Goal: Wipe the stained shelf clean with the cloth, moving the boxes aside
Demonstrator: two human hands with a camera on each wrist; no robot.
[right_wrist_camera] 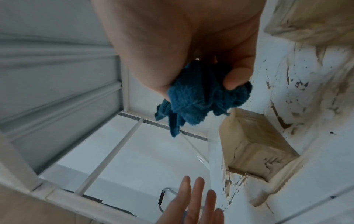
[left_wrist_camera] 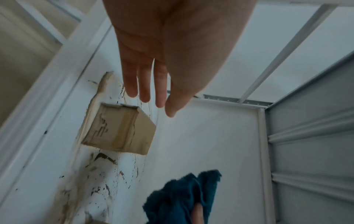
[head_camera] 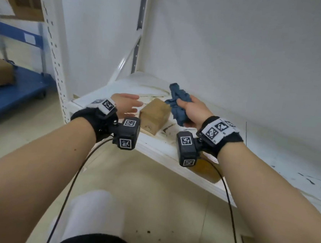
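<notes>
The white shelf (head_camera: 172, 152) is streaked with brown and black stains, its back half bare up to the wall panel. A small cardboard box (head_camera: 154, 115), closed and smudged, sits near the front edge on the left end; a second box (head_camera: 208, 171) shows below the shelf lip. The right hand (head_camera: 195, 110) grips the bunched blue cloth (head_camera: 178, 103) above the shelf, beside the box. The left hand (head_camera: 127, 105) hovers with fingers straight, just left of the box, not touching.
</notes>
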